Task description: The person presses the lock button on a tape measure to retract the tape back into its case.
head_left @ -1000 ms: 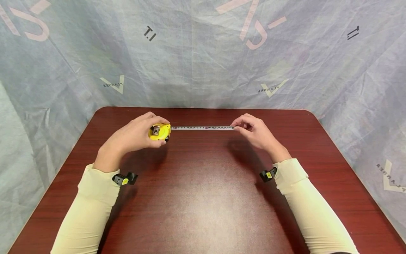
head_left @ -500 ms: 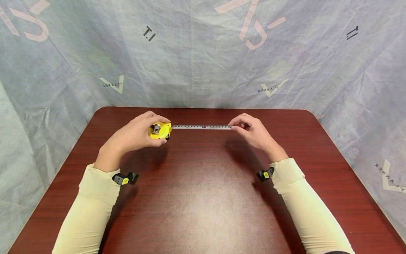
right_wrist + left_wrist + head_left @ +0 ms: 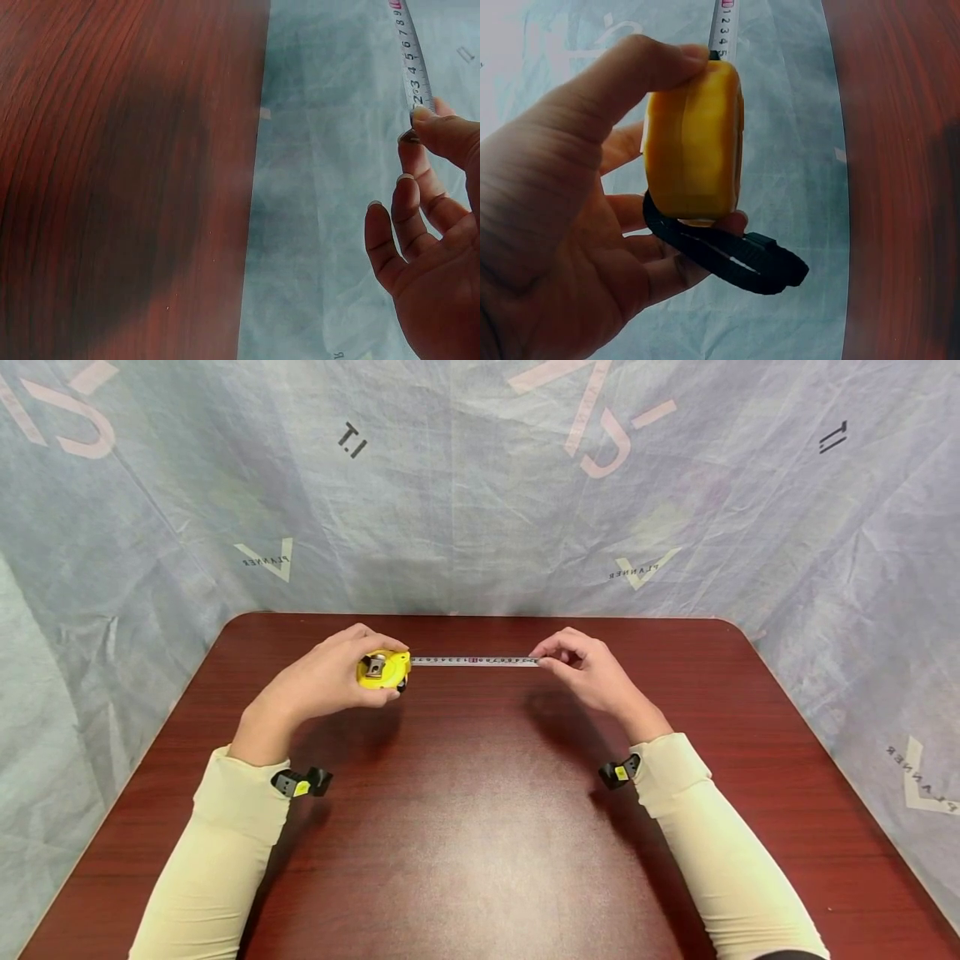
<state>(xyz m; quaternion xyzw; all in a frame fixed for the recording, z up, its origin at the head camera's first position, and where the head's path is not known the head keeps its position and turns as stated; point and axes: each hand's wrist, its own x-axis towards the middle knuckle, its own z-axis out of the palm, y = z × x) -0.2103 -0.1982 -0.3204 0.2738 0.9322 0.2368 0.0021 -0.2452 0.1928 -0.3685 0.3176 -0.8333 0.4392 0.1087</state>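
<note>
My left hand [image 3: 322, 672] grips the yellow case of a tape measure [image 3: 384, 670] above the table, thumb along one edge and fingers round the other. In the left wrist view a black wrist strap [image 3: 742, 259] hangs from the case [image 3: 694, 142]. The white numbered blade [image 3: 472, 661] stretches straight from the case across to my right hand [image 3: 592, 672]. Thumb and index finger of that hand pinch the blade's end, seen closer in the right wrist view, where the blade [image 3: 411, 56] leads away and the other fingers [image 3: 382, 240] curl loosely.
A dark red wooden table [image 3: 480, 827] lies beneath both hands, its far edge just beyond them. Grey printed cloth [image 3: 450, 485] hangs behind and at both sides. Each wrist wears a small black camera [image 3: 303, 782].
My right hand has moved left, and the case in my left hand has shifted slightly right. The exposed length of blade between them has shortened.
</note>
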